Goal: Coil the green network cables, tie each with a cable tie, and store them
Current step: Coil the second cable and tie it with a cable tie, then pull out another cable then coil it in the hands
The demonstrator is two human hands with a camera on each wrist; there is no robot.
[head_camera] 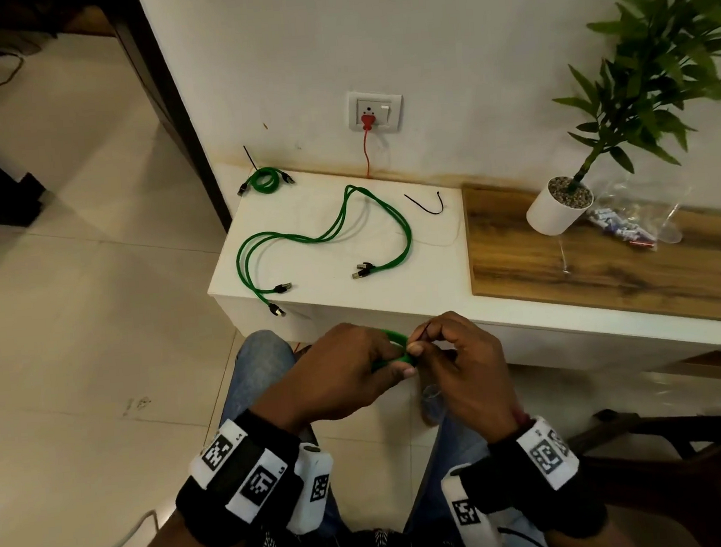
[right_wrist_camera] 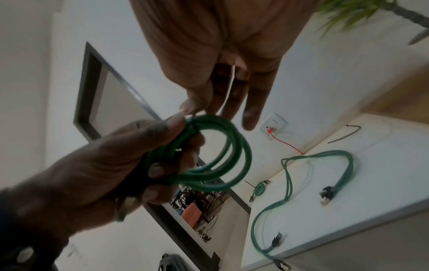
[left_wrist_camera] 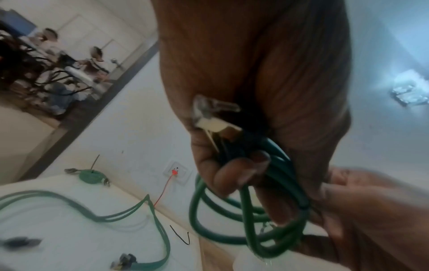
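Observation:
My left hand point(head_camera: 353, 371) grips a coiled green network cable point(head_camera: 395, 348) in front of the white table, above my lap. Its fingers curl round the coil point(left_wrist_camera: 234, 221), and a plug point(left_wrist_camera: 216, 117) lies against the palm. My right hand point(head_camera: 453, 350) pinches a thin black cable tie point(head_camera: 422, 332) at the coil's right side, where a dark band point(left_wrist_camera: 304, 206) wraps the loops point(right_wrist_camera: 223, 152). Loose green cables point(head_camera: 325, 233) sprawl over the table. A tied green coil point(head_camera: 263, 181) lies at the far left corner. A spare black cable tie point(head_camera: 427, 206) lies further right.
The white table point(head_camera: 395, 296) stands against the wall, with a wooden top point(head_camera: 608, 266) to its right. On that top are a potted plant point(head_camera: 558, 210) and a clear plastic bag point(head_camera: 635, 219). A red plug point(head_camera: 366, 121) sits in the wall socket. Tiled floor lies to the left.

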